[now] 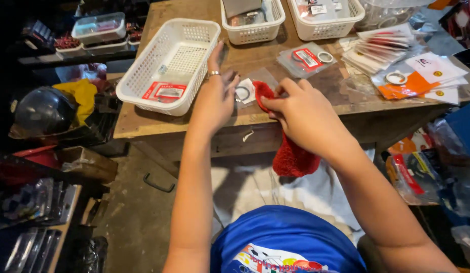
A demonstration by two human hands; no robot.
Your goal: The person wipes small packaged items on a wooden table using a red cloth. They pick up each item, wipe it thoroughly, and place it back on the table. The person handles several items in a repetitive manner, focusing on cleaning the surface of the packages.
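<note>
Fingers of our left hand (215,98) pinch a metal ring (242,93) over its clear plastic bag (260,80) at the wooden table (144,121) edge. Our right hand (301,114) pinches a red cloth (290,151), whose top sits just beside the ring, touching our fingertips. We judge it best to keep the ring steady and rub gently, with the white basket (144,76) just beyond our left fingers.
</note>
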